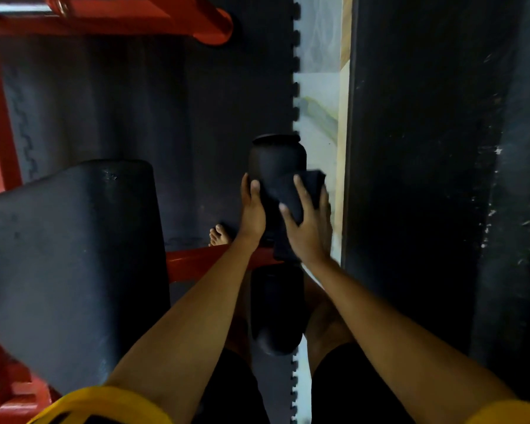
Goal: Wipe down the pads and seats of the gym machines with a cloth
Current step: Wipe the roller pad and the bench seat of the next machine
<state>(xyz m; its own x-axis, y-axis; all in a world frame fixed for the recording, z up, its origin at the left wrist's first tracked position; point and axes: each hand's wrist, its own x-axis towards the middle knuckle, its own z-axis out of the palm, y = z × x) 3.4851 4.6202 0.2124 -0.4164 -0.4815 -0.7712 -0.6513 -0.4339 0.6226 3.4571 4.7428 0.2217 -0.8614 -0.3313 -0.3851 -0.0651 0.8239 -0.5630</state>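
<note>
The step in hand looks to be wiping the upper roller, which stands beyond the red frame, right of the seat. The left hand grips the roller's left side, thumb on top, steadying it. The right hand spreads its fingers over the dark cloth and wraps it against the roller's right side. To do it well, keep the left grip firm so the roller cannot spin, work the cloth round the whole curve and over the far end, then refold it to a clean face. The roller is matte black foam, rounded at its end, and dull.
</note>
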